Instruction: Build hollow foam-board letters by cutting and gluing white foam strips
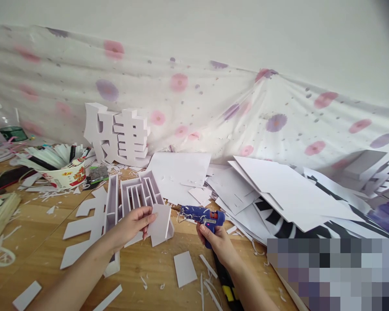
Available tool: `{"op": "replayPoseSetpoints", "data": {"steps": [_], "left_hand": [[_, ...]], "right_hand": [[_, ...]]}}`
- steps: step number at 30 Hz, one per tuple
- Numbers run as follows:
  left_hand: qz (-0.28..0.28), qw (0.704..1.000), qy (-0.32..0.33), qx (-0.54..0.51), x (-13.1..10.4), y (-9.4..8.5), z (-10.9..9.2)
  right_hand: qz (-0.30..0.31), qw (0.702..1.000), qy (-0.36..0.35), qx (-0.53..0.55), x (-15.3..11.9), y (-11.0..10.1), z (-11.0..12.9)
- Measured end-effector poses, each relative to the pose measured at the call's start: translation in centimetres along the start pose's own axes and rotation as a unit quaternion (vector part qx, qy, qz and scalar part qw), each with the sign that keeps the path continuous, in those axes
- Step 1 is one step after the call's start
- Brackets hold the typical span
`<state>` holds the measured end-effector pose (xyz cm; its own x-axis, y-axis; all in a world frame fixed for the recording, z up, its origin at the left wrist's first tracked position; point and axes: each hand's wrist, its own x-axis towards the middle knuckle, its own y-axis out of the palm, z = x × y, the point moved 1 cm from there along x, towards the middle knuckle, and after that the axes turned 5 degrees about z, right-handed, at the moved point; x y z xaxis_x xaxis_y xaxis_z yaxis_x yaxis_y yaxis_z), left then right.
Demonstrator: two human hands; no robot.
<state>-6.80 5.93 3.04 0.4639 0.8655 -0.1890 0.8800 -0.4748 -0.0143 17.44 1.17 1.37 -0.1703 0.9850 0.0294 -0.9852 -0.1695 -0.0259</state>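
Between thumb and fingers, my left hand (138, 222) pinches a small white foam board piece (159, 222) bent or joined at an angle. My right hand (215, 239) grips a blue hot glue gun (199, 214), its nozzle pointing left, close to the upper right edge of that piece. A small red light glows on the gun's body. Behind and left of my left hand lies a part-built white foam board character (112, 196) with open walled channels. A flat cut-out white shape (95, 220) lies to its left.
A finished white 3D character (116, 134) stands at the back. A paper bowl (63, 175) holds white strips. Stacked white sheets (285, 185) fill the right side. A black-and-yellow tool (227, 289) lies beneath my right forearm, near a loose rectangle (185, 268) and scraps.
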Motion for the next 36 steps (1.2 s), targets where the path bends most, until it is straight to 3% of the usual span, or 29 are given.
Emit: {"op": "replayPoseSetpoints", "data": {"steps": [9,36], "left_hand": [[-0.008,1.0,-0.007,-0.008,-0.2,0.2,-0.6],[-0.012,1.0,-0.006,-0.027,-0.1,0.0,-0.1]], "right_hand": [[0.024,1.0,0.012,0.001,-0.2,-0.3,-0.7],[0.059,0.997,0.045,-0.004,-1.2,-0.2,0.0]]}}
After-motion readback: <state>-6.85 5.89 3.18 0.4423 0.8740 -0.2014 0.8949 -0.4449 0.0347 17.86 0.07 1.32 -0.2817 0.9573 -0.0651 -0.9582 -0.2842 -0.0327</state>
